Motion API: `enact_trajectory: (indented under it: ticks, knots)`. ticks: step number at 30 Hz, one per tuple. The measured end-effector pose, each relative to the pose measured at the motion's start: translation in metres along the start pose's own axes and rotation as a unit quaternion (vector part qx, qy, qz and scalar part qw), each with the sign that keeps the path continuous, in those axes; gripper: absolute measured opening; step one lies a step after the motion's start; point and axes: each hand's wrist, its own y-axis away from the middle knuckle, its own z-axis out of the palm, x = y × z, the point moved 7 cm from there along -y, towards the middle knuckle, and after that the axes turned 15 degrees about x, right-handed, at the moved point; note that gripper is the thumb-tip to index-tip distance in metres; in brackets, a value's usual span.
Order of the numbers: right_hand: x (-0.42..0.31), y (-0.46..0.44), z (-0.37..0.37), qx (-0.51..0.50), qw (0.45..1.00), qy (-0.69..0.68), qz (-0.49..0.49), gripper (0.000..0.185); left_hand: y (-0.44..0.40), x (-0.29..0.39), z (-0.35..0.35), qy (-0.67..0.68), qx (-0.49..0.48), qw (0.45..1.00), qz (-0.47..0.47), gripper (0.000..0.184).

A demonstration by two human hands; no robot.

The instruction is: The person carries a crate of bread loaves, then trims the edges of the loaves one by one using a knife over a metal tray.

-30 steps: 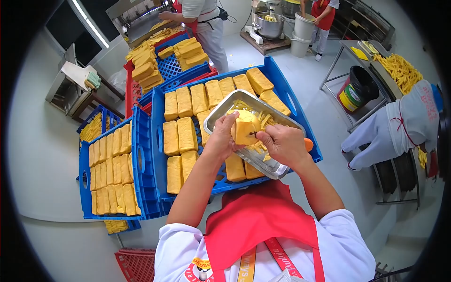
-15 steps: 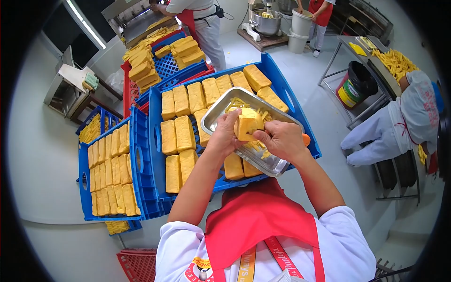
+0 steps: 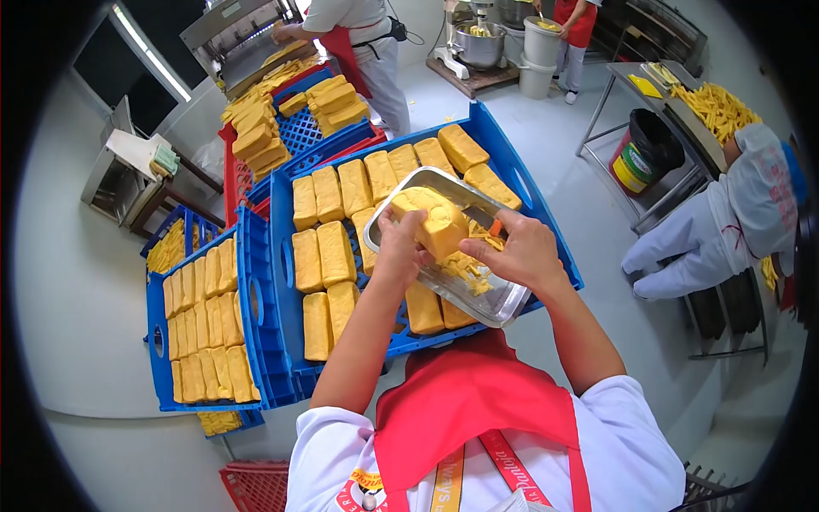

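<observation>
My left hand (image 3: 399, 249) grips a yellow bread loaf (image 3: 433, 224), tilted above a metal tray (image 3: 510, 307). A knife with an orange handle (image 3: 496, 227) is in my right hand (image 3: 525, 254), close to the loaf's right side; my fingers cover part of it. Thin yellow trimmings (image 3: 467, 271) lie inside the tray. Beneath the tray, a blue crate (image 3: 505, 145) holds rows of similar loaves (image 3: 337, 253).
Another blue crate (image 3: 266, 341) of loaves stands at left. Beyond are stacked loaves (image 3: 337, 96) and a co-worker (image 3: 358, 43) by a machine. A second co-worker (image 3: 751, 196) bends beside a table at right, near a black bucket (image 3: 653, 149). A mixer (image 3: 479, 41) stands behind.
The loaf has turned and tilted, showing its top and near end. My right hand has drawn slightly away from it, and the knife's orange handle now points up and left.
</observation>
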Motion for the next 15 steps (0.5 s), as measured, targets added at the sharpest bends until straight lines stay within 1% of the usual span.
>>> enact_trajectory:
  ticks: [1, 3, 5, 7, 8, 10, 11, 13, 14, 15]
  knots:
    - [0.001, 0.0, 0.003, -0.002, 1.0, 0.005, 0.009, 0.073, 0.007, 0.001, 0.003, -0.002, -0.002, 1.0, -0.001, 0.084]
    - [0.001, 0.0, 0.007, 0.007, 1.0, 0.002, 0.001, 0.075, 0.017, 0.007, 0.006, 0.03, 0.02, 0.999, 0.035, 0.088]
    - [0.0, 0.003, 0.014, 0.013, 1.0, -0.001, -0.008, 0.077, 0.02, 0.003, 0.009, 0.049, 0.03, 0.998, 0.036, 0.086]
    - [0.002, 0.006, 0.024, -0.014, 1.0, 0.001, 0.019, 0.077, 0.025, 0.003, 0.011, 0.069, 0.04, 0.996, 0.038, 0.085]
    - [0.001, 0.007, 0.027, -0.015, 1.0, 0.001, 0.018, 0.077, 0.028, 0.003, 0.012, 0.077, 0.038, 0.996, 0.028, 0.087]
    - [0.003, 0.007, 0.031, -0.011, 0.998, -0.018, 0.051, 0.076, 0.03, 0.001, 0.015, 0.085, 0.037, 0.996, 0.018, 0.089]
    - [0.002, 0.007, 0.031, -0.012, 0.998, -0.018, 0.051, 0.076, 0.029, 0.0, 0.015, 0.092, 0.036, 0.995, 0.022, 0.088]
    - [0.0, 0.008, 0.036, -0.055, 0.998, -0.015, 0.034, 0.075, 0.026, -0.001, 0.014, 0.099, 0.036, 0.994, 0.025, 0.087]
    - [0.001, 0.009, 0.037, -0.056, 0.998, -0.015, 0.034, 0.075, 0.023, -0.001, 0.014, 0.092, 0.028, 0.995, 0.036, 0.089]
    - [0.0, 0.012, 0.039, -0.062, 0.998, -0.004, 0.002, 0.073, 0.021, -0.001, 0.013, 0.086, 0.021, 0.995, 0.048, 0.091]
